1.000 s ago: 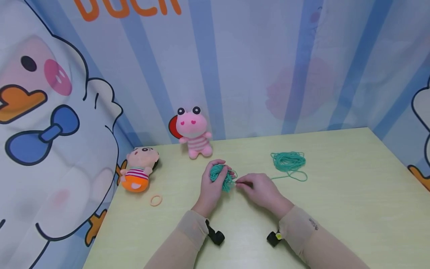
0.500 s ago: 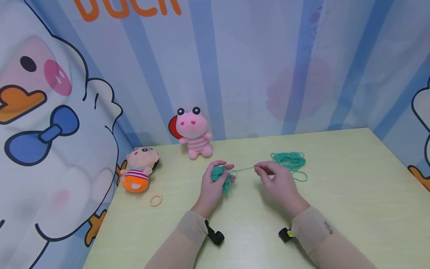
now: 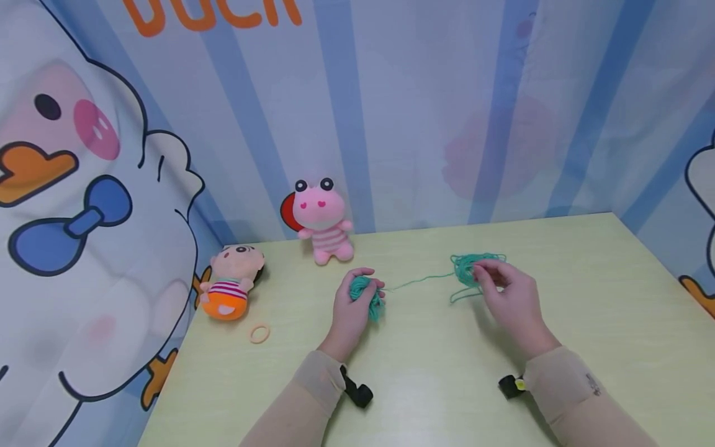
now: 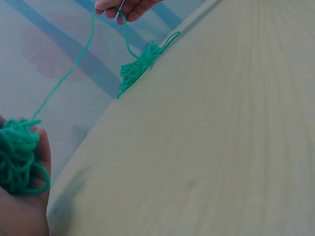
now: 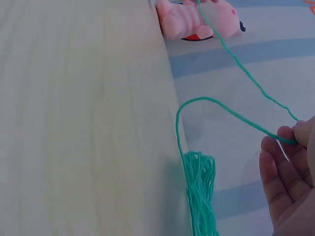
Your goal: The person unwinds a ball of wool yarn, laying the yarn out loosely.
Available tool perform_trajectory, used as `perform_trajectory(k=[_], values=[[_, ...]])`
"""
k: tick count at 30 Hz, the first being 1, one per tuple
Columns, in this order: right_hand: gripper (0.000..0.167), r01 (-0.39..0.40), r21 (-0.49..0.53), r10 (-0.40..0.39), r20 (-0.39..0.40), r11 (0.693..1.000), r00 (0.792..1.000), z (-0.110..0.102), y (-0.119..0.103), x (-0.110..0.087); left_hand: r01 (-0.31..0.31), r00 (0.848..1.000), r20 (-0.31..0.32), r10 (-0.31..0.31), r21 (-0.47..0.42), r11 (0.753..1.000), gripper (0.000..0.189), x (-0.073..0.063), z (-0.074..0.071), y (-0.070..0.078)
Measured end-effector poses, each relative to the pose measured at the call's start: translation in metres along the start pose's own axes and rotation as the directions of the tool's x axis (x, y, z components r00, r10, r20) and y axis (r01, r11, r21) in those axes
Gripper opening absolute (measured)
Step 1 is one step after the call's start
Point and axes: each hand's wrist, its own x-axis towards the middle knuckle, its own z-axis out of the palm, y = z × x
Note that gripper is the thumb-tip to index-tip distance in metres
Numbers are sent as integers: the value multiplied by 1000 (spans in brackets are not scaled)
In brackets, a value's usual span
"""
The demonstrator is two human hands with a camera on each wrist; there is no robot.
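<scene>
Blue-striped cartoon backdrop [image 3: 408, 124] stands behind a pale wood-grain table [image 3: 413, 385]. Left hand [image 3: 349, 313] grips a teal yarn bundle [image 3: 359, 287] mid-table, thumb across it, loose loops poking out. Right hand [image 3: 514, 304], farther right, pinches a yarn strand [image 5: 238, 61] between thumb and fingers; strand runs slack to the bundle, and another length loops down to a loose teal yarn coil [image 3: 465, 269] on the table, far right. Yarn should be light, soft and limp, not fragile but quick to tangle; bundle is best held round its middle without crushing the loops, strand best pinched at fingertips and drawn gently. Pink striped plush toy [image 3: 329, 242] sits far left of center, boy plush doll [image 3: 228, 288] farther left, peach ring [image 3: 251, 336] lying nearer.
</scene>
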Motion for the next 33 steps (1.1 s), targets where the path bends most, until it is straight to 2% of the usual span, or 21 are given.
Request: perform_trajectory(k=[5, 12, 20, 26, 33], values=[[23, -51, -17, 51, -13, 999, 999, -13, 11, 2, -11, 999, -51, 13, 44, 999, 30, -1, -1, 1], [32, -158, -71, 158, -7, 985, 987, -28, 27, 5, -11, 998, -57, 13, 25, 1000, 32, 0, -1, -1], [38, -265, -270, 288, 46, 926, 957, -41, 42, 4, -24, 996, -84, 27, 37, 999, 29, 0, -1, 0], [43, -310, -331, 356, 87, 891, 930, -47, 50, 4, -13, 996, -90, 19, 63, 998, 31, 0, -1, 1], [38, -305, -421, 403, 164, 854, 900, -50, 54, 4, -23, 997, -78, 28, 62, 998, 31, 0, -1, 0]])
